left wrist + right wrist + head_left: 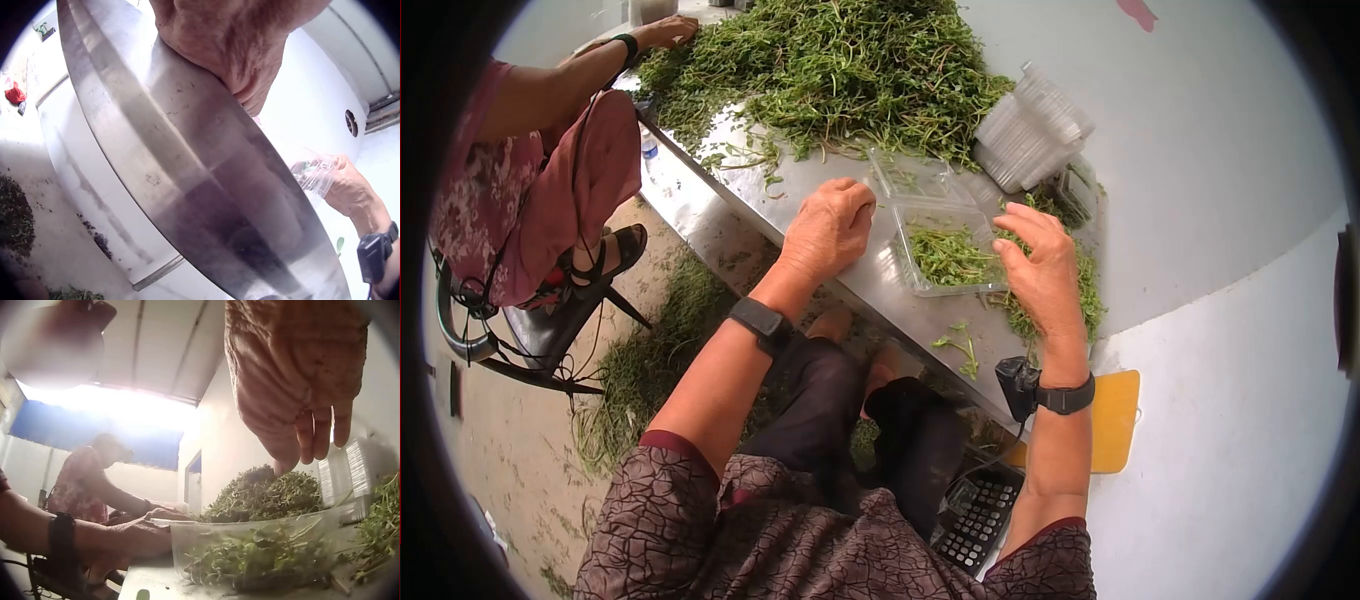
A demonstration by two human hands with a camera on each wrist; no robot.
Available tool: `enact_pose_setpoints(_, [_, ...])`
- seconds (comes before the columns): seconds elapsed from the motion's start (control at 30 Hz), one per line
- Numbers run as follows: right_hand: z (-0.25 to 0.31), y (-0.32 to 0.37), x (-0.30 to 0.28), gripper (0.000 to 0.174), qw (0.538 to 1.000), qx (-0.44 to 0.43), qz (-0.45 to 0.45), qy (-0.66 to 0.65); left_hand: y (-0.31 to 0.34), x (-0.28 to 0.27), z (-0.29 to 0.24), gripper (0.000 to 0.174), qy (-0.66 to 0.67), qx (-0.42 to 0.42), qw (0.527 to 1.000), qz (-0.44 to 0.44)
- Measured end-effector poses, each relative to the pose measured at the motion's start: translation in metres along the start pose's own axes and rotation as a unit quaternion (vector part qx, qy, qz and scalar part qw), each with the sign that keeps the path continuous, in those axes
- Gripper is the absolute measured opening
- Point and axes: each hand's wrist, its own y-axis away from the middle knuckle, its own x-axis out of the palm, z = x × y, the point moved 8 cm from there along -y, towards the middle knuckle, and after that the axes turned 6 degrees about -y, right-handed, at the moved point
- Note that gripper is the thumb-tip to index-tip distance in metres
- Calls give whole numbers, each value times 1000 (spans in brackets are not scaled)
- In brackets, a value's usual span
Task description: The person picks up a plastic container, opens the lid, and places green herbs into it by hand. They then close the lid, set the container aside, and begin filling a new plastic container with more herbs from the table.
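A clear plastic clamshell box [912,272] stands on the metal table with its lid [920,178] flipped back. Leafy green sprigs [948,256] lie inside it. My left hand [830,230] rests at the box's left side, fingers loosely bent and holding nothing visible; its fingertips are hidden in the head view. Over the box's right edge hovers my right hand [1040,262], thumb and fingers apart. In the right wrist view, its fingers [322,434] hang down with nothing between them. More loose greens [1090,290] lie beneath and beyond it.
A large heap of greens [830,70] covers the table's far part. Stacked clear boxes [1035,130] lean near the wall. Another person [550,180] sits at the left, one hand at the heap. A yellow board [1115,420] and a black crate [980,515] are close by my right arm.
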Motion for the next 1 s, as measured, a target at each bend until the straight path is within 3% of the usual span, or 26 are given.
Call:
enact_pose_setpoints(0.13, [-9,15,-17,21,999,33,-6,16,1,5,4,10,23,-22,999,13])
enact_pose_setpoints(0.47, [-42,60,-43,17,993,112,-31,4,1,2,-2,7,-7,15,1000,-16])
enact_pose_setpoints(0.8, [-41,29,-12,22,994,101,20,-21,0,3,0,7,-15,11,1000,-8])
enact_pose_setpoints(1.0, [-55,26,6,20,987,146,53,-39,0,1,-2,10,-8,17,1000,-10])
